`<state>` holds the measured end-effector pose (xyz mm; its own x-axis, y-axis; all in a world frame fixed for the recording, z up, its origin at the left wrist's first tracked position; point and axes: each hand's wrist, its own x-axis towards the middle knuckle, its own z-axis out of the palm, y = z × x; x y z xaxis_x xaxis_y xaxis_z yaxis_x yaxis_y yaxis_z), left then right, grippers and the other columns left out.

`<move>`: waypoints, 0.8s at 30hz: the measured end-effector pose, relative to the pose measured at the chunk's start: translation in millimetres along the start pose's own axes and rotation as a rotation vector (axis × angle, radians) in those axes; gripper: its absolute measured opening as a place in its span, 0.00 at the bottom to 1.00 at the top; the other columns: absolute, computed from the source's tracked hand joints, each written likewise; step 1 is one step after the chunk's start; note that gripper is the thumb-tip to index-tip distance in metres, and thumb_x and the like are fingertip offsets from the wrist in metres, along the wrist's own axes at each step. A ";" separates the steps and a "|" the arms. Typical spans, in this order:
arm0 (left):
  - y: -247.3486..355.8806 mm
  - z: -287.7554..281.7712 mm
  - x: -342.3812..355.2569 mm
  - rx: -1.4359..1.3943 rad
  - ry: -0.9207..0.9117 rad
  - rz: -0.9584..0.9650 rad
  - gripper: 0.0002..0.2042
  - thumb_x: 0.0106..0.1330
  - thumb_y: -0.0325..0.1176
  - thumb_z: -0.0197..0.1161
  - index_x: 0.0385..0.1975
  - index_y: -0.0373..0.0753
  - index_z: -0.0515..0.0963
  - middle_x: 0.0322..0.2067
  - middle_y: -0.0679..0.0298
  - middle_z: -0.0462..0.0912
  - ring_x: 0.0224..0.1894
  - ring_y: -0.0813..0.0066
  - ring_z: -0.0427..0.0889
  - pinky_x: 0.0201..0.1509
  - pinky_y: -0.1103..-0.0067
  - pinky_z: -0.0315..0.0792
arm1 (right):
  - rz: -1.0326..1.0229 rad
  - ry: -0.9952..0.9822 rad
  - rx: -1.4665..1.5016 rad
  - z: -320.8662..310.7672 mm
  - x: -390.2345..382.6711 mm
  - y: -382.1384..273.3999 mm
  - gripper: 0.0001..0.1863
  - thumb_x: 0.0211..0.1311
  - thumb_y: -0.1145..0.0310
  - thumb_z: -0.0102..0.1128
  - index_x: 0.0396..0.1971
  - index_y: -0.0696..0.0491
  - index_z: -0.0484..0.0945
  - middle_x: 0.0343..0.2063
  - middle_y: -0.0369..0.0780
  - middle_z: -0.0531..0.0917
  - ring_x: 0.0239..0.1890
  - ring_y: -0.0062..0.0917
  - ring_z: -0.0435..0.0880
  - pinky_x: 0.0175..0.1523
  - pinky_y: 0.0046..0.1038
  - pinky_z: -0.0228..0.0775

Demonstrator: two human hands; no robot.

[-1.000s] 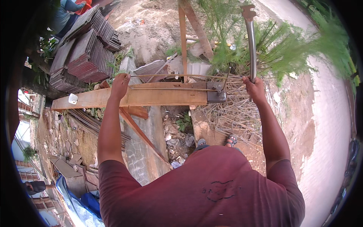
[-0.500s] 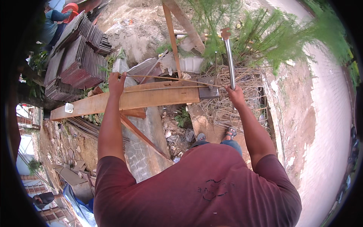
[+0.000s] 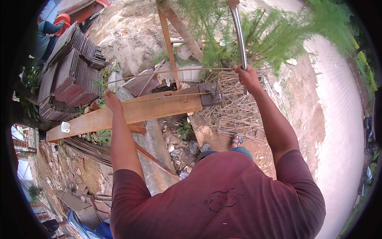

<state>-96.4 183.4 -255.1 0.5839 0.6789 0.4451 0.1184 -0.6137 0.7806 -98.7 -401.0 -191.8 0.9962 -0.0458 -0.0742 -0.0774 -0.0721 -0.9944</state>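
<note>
Metal rod (image 3: 171,71) stretches left to right along the far side of the wooden beam (image 3: 159,108), its left end just past the left hand (image 3: 114,102) and its right end meeting the fingers of the right hand (image 3: 248,79). That right hand is wrapped firmly round a shiny steel bar (image 3: 239,36), near its lower end, and seems to pinch the rod against it. If those fingers loosened to steady the heavy-looking bar, the rod could slip and spring away; its long, thin span might also whip or snag in the green branches (image 3: 274,40) close by on the far right. The left fingers lie near the rod's left end, apparently not around it; how closed they are, and whether they hold anything, I cannot tell. Poor support there could let that end swing. The dark metal block (image 3: 211,100) sits at the beam's right end, nearer than the rod.
</note>
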 end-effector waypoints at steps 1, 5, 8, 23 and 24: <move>28.3 4.5 2.1 0.017 0.041 0.071 0.26 0.70 0.51 0.43 0.32 0.30 0.75 0.24 0.50 0.77 0.30 0.51 0.75 0.37 0.65 0.66 | -0.019 0.023 -0.024 -9.5 7.0 -8.8 0.14 0.61 0.61 0.60 0.21 0.51 0.70 0.11 0.28 0.65 0.12 0.12 0.62 0.17 0.19 0.53; 57.3 -28.7 41.6 0.310 0.038 0.059 0.27 0.69 0.52 0.44 0.30 0.28 0.76 0.27 0.46 0.78 0.32 0.46 0.75 0.38 0.63 0.65 | -0.100 -0.001 -0.028 -5.2 20.3 -48.4 0.14 0.62 0.61 0.59 0.20 0.51 0.70 0.11 0.28 0.65 0.12 0.12 0.62 0.17 0.19 0.53; 37.9 -60.5 57.9 0.304 -0.170 -0.008 0.29 0.69 0.53 0.44 0.29 0.28 0.77 0.27 0.46 0.79 0.32 0.48 0.76 0.38 0.63 0.66 | -0.094 -0.041 -0.039 6.4 12.4 -56.6 0.14 0.62 0.61 0.59 0.20 0.51 0.70 0.11 0.28 0.65 0.12 0.12 0.62 0.17 0.19 0.53; -21.7 -56.1 -48.3 0.794 -0.408 -0.092 0.17 0.63 0.45 0.56 0.38 0.35 0.76 0.37 0.48 0.79 0.39 0.47 0.78 0.43 0.61 0.70 | 0.233 -0.015 -0.190 14.9 -33.8 71.5 0.15 0.58 0.60 0.61 0.19 0.51 0.68 0.10 0.30 0.66 0.11 0.14 0.63 0.15 0.21 0.53; -23.2 -54.3 -47.6 0.825 -0.382 -0.052 0.16 0.62 0.44 0.56 0.38 0.36 0.76 0.39 0.50 0.79 0.40 0.47 0.78 0.45 0.62 0.70 | 0.247 -0.024 -0.218 17.0 -34.1 76.9 0.15 0.58 0.60 0.61 0.19 0.50 0.68 0.10 0.30 0.66 0.10 0.14 0.62 0.14 0.21 0.53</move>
<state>-170.6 187.2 -270.6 0.7707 0.6243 0.1275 0.6034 -0.7793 0.1690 -137.9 -388.1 -266.9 0.9468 -0.0652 -0.3151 -0.3207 -0.2738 -0.9067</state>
